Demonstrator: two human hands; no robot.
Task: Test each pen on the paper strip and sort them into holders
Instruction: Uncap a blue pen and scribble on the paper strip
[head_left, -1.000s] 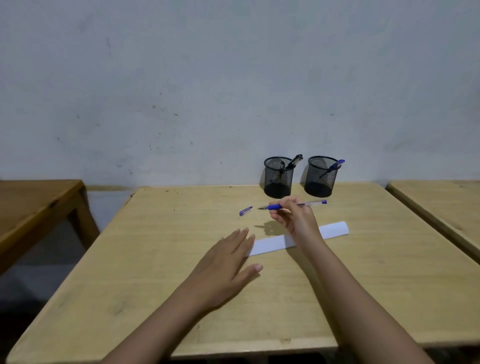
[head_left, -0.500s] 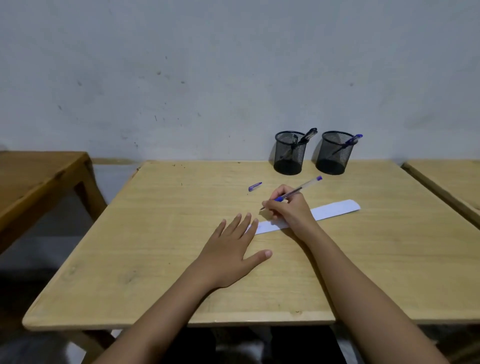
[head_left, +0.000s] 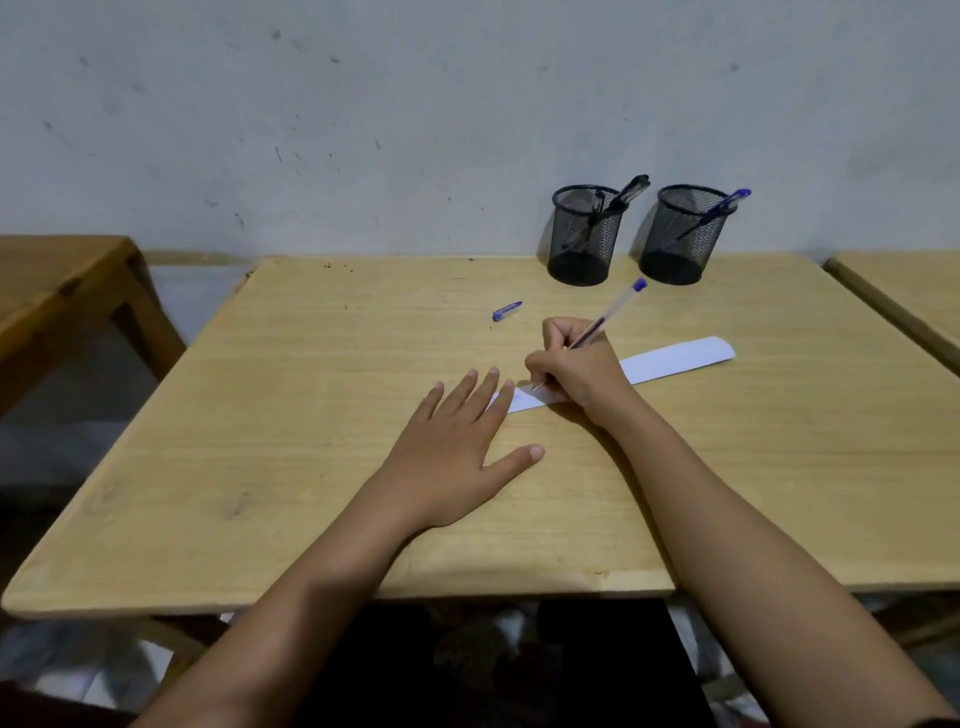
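Note:
My right hand (head_left: 576, 366) grips a clear blue pen (head_left: 615, 309) in a writing hold, its tip touching the left end of the white paper strip (head_left: 675, 358). My left hand (head_left: 457, 447) lies flat and spread on the table, fingertips resting on the strip's left end. The pen's blue cap (head_left: 506, 310) lies loose on the table beyond my hands. Two black mesh holders stand at the back: the left holder (head_left: 584, 236) has a black pen in it, the right holder (head_left: 680, 236) a blue pen.
The light wooden table (head_left: 311, 415) stands against a grey wall. A darker wooden table (head_left: 57, 280) sits to the left and another table's edge (head_left: 893, 296) to the right, with gaps between them.
My right hand turned the pen from level in the air to a writing hold and brought its tip down on the strip. My left hand slid forward onto the strip's end. The view tilted down.

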